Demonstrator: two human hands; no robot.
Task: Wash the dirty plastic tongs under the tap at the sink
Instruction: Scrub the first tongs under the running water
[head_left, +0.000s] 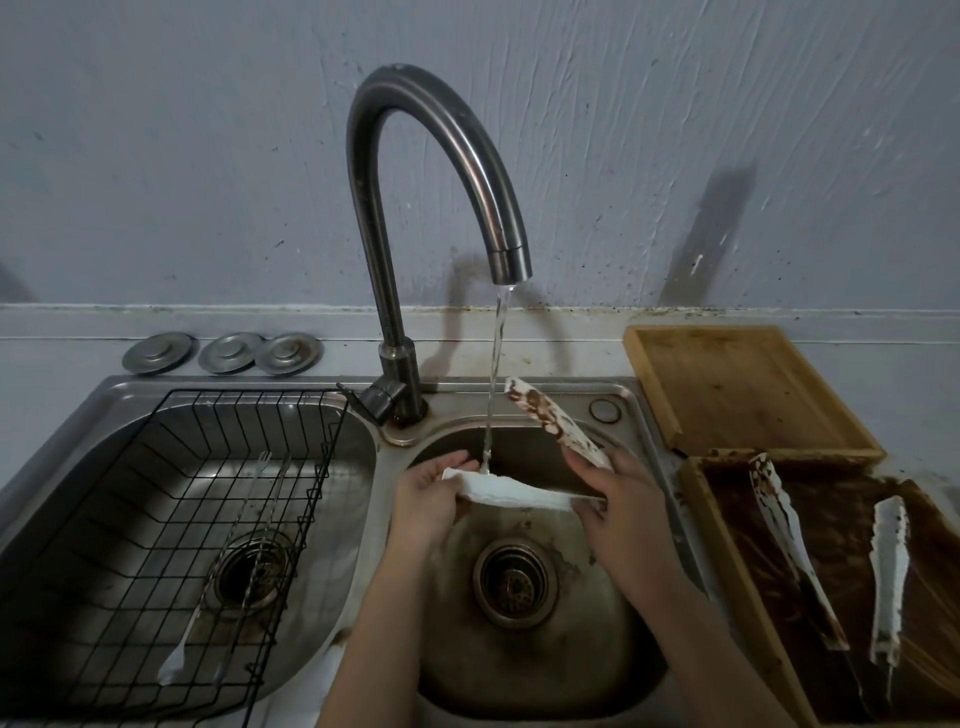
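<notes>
White plastic tongs are held open over the right sink basin. One arm lies level under the water stream and looks clean; the other arm points up and back, smeared brown. My left hand grips the tip of the level arm. My right hand grips the tongs at the hinge end. Water runs from the curved tap onto the level arm near my left hand.
A black wire rack with thin utensils sits in the left basin. Right of the sink, a wooden tray smeared brown holds two more dirty white tongs, with a wooden board behind it. Three metal sink plugs lie at the back.
</notes>
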